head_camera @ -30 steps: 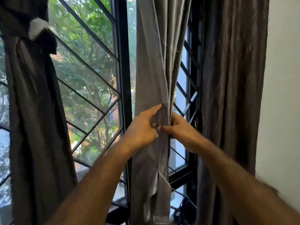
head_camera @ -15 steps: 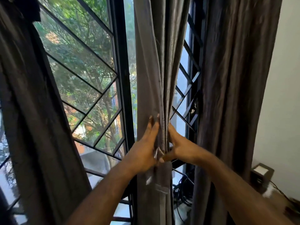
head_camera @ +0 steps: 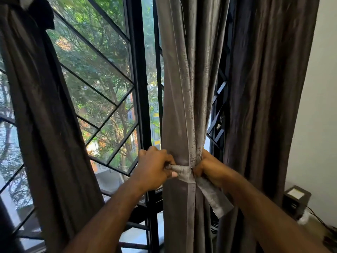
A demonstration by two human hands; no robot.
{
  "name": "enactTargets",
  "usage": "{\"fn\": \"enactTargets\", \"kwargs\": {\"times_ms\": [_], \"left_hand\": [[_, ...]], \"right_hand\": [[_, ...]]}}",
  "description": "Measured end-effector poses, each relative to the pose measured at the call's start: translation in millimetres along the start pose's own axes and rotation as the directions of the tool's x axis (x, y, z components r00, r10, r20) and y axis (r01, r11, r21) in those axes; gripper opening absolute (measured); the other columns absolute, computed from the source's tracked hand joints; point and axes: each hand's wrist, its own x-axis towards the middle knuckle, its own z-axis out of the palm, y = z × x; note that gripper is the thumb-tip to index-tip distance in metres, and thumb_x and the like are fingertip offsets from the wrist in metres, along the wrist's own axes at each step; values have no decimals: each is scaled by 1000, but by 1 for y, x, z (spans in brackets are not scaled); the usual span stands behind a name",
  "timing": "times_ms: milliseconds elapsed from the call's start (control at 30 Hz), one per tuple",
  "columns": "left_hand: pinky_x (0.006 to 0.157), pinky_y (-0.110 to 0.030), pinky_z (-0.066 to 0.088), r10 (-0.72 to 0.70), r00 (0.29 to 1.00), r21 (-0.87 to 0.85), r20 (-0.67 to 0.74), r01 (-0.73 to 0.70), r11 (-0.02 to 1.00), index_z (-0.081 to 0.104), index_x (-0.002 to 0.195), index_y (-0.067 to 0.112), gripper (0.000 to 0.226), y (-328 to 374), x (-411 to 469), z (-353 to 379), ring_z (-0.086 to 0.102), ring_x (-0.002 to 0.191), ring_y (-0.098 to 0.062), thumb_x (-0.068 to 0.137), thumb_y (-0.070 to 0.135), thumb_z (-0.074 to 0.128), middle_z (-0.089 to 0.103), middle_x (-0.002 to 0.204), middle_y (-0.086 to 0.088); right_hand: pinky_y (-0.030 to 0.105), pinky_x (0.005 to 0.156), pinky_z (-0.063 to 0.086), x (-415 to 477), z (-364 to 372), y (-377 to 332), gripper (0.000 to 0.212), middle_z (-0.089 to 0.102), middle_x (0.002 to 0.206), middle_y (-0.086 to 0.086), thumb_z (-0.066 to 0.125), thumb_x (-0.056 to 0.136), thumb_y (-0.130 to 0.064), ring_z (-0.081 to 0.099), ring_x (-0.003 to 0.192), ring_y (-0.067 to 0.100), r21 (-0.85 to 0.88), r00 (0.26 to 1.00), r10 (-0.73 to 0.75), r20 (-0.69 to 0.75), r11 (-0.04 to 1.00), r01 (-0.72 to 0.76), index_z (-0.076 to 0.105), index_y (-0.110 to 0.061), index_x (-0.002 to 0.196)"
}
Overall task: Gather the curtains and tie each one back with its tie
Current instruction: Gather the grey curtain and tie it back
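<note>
Head view: the tie (head_camera: 182, 172) is wrapped round the gathered grey curtain (head_camera: 182, 106), beside the window frame (head_camera: 139, 88). One end is pinched by the left hand (head_camera: 155, 168); the other is gripped by the right hand (head_camera: 209, 168), its tail hanging below. A dark curtain (head_camera: 264, 106) is seen just to the right.

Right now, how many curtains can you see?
3: the left dark curtain, the middle grey curtain, and the right dark curtain beside the wall. Others may hang out of view.
</note>
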Motion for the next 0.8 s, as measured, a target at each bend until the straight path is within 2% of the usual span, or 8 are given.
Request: {"fn": "enactTargets", "kwargs": {"times_ms": [100,200,267,433,567,667,733,800], "left_hand": [[94,-40,43,-6,1000,-182,2,7,983,64,90,25,19,-3,2,5,48,106,-16,79,31,78,48,101,11],[81,-39,52,-46,998,-312,41,57,948,55,79,24,21,0,2,7,58,87,-17,83,17,75,57,86,6],[79,-40,52,-66,997,-329,41,76,941,57,81,20,16,0,3,9,61,83,-18,84,17,73,62,80,6],[89,-42,54,-48,992,-414,117,93,905,67,98,14,13,6,10,10,66,97,-11,85,16,72,72,98,3],[86,-40,55,-49,995,-380,83,77,922,67,83,23,12,11,12,8,67,87,-11,80,19,78,71,87,5],[84,-37,47,-85,996,-337,-38,68,939,59,66,38,26,3,15,4,60,81,-10,69,35,85,63,73,16],[89,-35,30,-87,984,-175,-156,60,983,69,78,39,16,4,16,4,51,99,-11,69,43,82,62,89,21],[84,-30,16,-74,954,-61,-292,59,996,74,90,36,24,12,16,12,41,113,-11,68,43,81,58,109,20]], "right_hand": [[51,69,38,5,4,4,74,61,101,34,43,40,13,58,90,42,89,999,-5,-40,996,9,64,3,110],[60,79,49,4,6,6,78,67,109,34,39,41,14,63,103,51,112,996,19,-86,994,-10,67,2,113],[57,80,49,4,5,6,72,68,104,33,39,41,13,64,101,49,131,993,36,-116,991,-20,67,5,107],[47,73,53,1,1,5,69,68,97,22,33,57,25,67,91,35,187,995,48,-87,982,-31,63,3,116],[32,61,58,-2,8,5,63,75,79,7,30,64,30,72,79,24,206,986,-19,-165,977,53,71,-7,95],[38,67,56,-3,11,5,64,74,83,10,31,61,27,69,79,27,264,965,-63,-254,956,132,73,-7,96],[42,69,56,-5,9,5,69,71,88,19,27,58,27,70,79,32,350,977,-36,-211,930,110,68,1,106],[37,60,58,-8,9,4,70,70,85,22,22,59,30,72,72,30,423,991,1,-136,904,58,62,8,113]]}}
